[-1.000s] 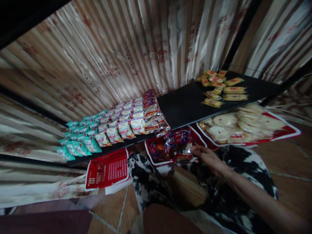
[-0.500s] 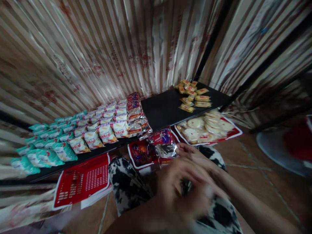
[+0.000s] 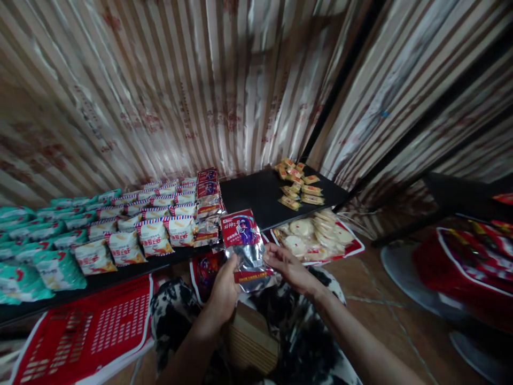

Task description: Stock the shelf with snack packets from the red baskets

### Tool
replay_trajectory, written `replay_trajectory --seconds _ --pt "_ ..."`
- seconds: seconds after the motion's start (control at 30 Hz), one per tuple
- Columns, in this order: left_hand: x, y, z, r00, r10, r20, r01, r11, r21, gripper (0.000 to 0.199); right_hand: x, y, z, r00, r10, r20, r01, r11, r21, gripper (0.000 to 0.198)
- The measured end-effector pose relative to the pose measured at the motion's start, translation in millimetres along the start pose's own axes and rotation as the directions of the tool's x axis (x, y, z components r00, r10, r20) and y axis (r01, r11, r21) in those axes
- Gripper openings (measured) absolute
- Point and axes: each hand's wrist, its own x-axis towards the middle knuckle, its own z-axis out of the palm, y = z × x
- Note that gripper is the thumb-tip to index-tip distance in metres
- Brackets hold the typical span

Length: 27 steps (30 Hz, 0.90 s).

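- since half a second earlier, our left hand [image 3: 220, 297] had come in from the blurred foreground to meet the red-and-silver snack packet [image 3: 244, 238], which our right hand [image 3: 292, 271] had already been holding.
- both hands were closed on it: our left thumb pressed on its lower left side, and our right fingers pinched its right edge.
- we held it above our lap, in front of the black shelf [image 3: 250, 195]; we could not tell whether a second one lay beneath.
- matching red packets [image 3: 207, 190] formed a column on the shelf, just right of the white snack bags [image 3: 154, 237], with teal bags [image 3: 60, 268] farther left.
- yellow-wrapped bars [image 3: 311, 190] lay near the shelf's right end.
- pale round wafers [image 3: 302, 228] sat in a red basket [image 3: 356, 247].
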Motion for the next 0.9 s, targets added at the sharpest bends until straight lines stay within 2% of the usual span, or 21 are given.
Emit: replay_trajectory --seconds 0.13,0.27,0.33,0.43,0.53,0.6,0.67,0.7,0.77,0.9 --pt "7 2 -5 0.997 -0.001 0.073 0.004 0.999 -0.039 0.043 13 -6 8 0.999 0.041 0.008 -0.041 0.999 0.01 0.038" --pt "21 11 -15 0.998 0.05 0.037 -0.05 0.999 0.016 0.048 29 -10 16 0.997 0.057 0.053 -0.057 0.998 0.007 0.039" --pt "28 21 -16 0.997 0.074 0.016 -0.075 0.996 0.039 0.048 41 -10 20 0.999 0.025 0.03 -0.025 1.0 0.004 0.037" --pt "40 36 -15 0.988 0.154 -0.033 -0.153 0.987 0.044 0.051 65 -15 27 0.997 -0.032 -0.069 0.033 0.999 0.008 0.036" --pt "53 43 -19 0.94 0.272 -0.204 -0.251 0.96 0.122 0.064 94 -25 33 0.989 -0.075 -0.125 0.076 0.997 -0.001 0.037" --pt "60 41 -27 0.864 0.368 -0.344 -0.315 0.927 0.201 0.068 116 -31 36 0.986 -0.098 -0.135 0.094 0.995 -0.04 0.036" --pt "65 34 -36 0.79 0.443 -0.424 -0.345 0.892 0.291 0.058 139 -34 41 0.98 -0.13 -0.152 0.117 0.989 -0.095 0.033" --pt "66 29 -41 0.768 0.472 -0.433 -0.342 0.874 0.346 0.05 151 -34 43 0.976 -0.149 -0.162 0.13 0.984 -0.122 0.03" --pt "65 22 -50 0.757 0.508 -0.41 -0.303 0.83 0.468 0.037 172 -31 47 0.969 -0.179 -0.172 0.148 0.972 -0.181 0.025" --pt "61 19 -61 0.79 0.505 -0.347 -0.19 0.74 0.646 0.034 205 -21 53 0.963 -0.216 -0.16 0.14 0.912 -0.386 0.017"
